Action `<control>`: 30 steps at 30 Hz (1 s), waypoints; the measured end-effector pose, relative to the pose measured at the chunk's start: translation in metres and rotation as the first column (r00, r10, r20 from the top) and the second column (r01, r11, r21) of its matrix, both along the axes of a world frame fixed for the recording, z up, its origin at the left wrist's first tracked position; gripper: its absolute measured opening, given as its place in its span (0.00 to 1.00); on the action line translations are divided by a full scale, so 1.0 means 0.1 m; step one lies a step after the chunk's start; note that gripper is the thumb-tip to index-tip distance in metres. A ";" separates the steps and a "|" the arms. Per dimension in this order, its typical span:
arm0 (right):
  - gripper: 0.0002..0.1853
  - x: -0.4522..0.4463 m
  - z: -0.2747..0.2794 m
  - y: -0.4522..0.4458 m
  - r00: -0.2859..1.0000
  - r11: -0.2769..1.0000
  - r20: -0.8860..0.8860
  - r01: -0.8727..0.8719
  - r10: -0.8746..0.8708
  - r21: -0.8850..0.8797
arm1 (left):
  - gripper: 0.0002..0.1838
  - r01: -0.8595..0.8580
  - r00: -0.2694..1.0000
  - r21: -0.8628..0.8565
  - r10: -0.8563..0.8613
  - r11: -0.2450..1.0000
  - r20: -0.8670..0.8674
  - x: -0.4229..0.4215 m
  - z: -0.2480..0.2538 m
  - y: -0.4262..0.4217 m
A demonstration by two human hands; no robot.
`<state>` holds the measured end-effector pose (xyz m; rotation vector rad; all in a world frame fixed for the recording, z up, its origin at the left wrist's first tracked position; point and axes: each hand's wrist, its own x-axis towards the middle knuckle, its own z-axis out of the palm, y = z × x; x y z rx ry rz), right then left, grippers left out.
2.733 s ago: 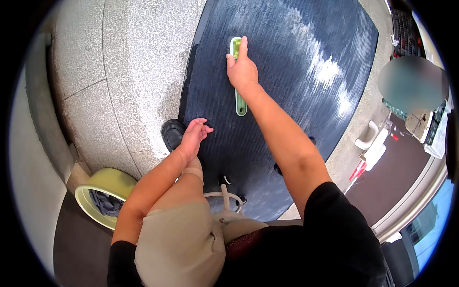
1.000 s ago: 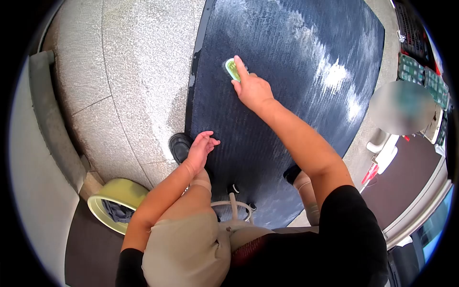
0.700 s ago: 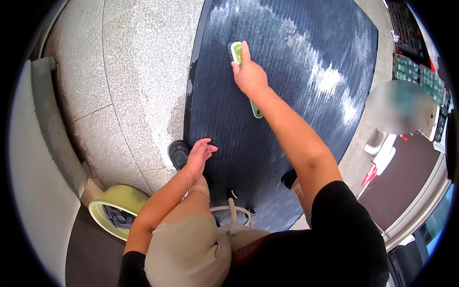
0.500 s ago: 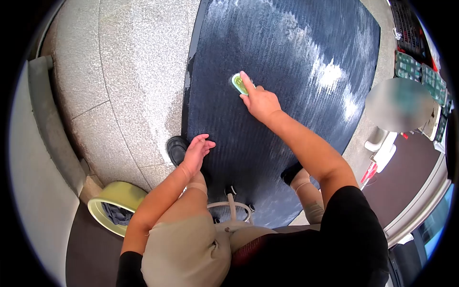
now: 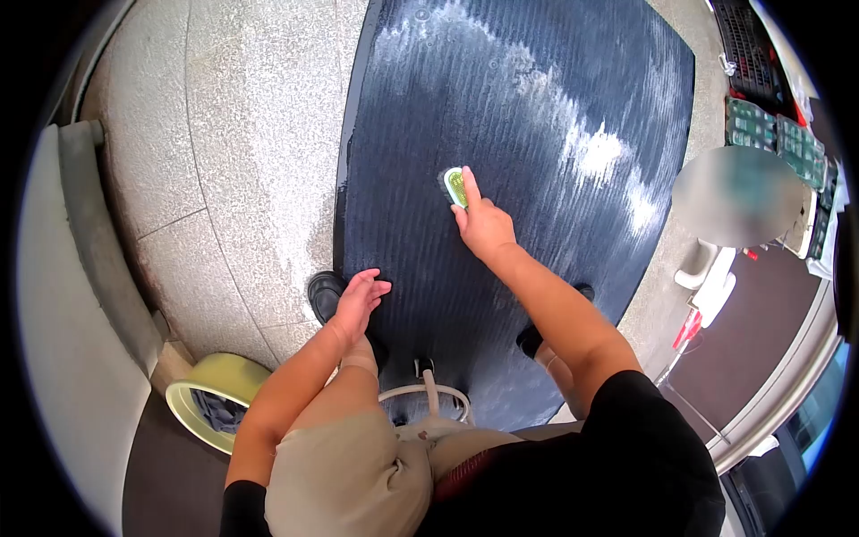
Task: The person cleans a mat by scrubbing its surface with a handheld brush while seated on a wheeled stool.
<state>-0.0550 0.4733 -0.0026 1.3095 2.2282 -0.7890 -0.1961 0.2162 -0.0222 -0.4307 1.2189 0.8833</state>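
Observation:
My right hand is closed round a green and white brush, with one finger stretched along its back. The brush rests on a dark ribbed mat, and its handle is hidden under my hand. White, wet-looking streaks run over the mat's upper and right parts. My left hand hangs near my knee at the mat's left edge, fingers apart and slightly curled, holding nothing. Just beside it a black shoe stands at the mat's edge.
A yellow-green tub with dark cloth inside stands at the lower left. A wheeled stool base is beneath me. At the right are a black crate, green packs and a white and red object. Speckled paving borders the mat.
My right hand and the brush have gone back and forth over the mat and are now lower, closer to me. My left hand has stayed near my knee, fingers still apart.

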 end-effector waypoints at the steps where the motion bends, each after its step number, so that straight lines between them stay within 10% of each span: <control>1: 0.39 -0.07 -0.03 0.13 1.000 0.999 -0.019 -0.023 0.023 0.030 | 0.15 0.004 1.000 -0.001 -0.004 1.000 -0.002 0.00 0.01 -0.03; 4: 0.39 -0.66 -0.16 0.90 0.981 0.971 -0.041 0.192 -0.188 0.143 | 0.16 -0.042 0.999 -0.009 0.042 0.999 0.006 -0.09 0.05 0.04; 9: 0.38 -0.72 0.08 0.93 0.966 0.965 0.014 0.258 -0.259 0.055 | 0.20 -0.588 0.805 0.242 0.530 0.772 0.266 -0.82 0.61 0.32; 13: 0.42 0.20 0.06 -0.07 0.964 0.957 0.038 0.267 -0.264 -0.114 | 0.20 -0.623 0.736 0.397 0.677 0.674 0.004 -1.48 0.57 0.24; 15: 0.47 0.41 0.62 -0.53 0.835 0.766 0.126 0.543 -0.536 -0.344 | 0.21 -0.724 0.595 0.222 0.754 0.653 -0.278 -1.57 0.58 0.12; 19: 0.45 0.85 0.84 -1.20 0.491 0.452 -0.010 0.794 -0.871 -0.405 | 0.19 -0.631 0.716 0.192 0.660 0.751 -0.227 -1.29 0.67 -0.20; 22: 0.42 1.03 0.96 -1.26 0.376 0.395 -0.133 0.811 -0.917 -0.432 | 0.23 -0.591 0.755 0.155 0.610 0.792 -0.241 -0.97 0.64 -0.52; 25: 0.37 1.09 1.34 -1.21 0.182 0.336 -0.346 0.821 -0.920 -0.461 | 0.23 -0.591 0.805 0.207 0.588 0.780 0.078 -0.99 -0.67 -1.42; 30: 0.19 1.30 1.95 -1.06 -0.062 0.314 -0.452 0.634 -0.890 -0.706 | 0.23 -0.434 0.860 0.398 0.503 0.808 -0.084 -0.76 -0.41 -2.07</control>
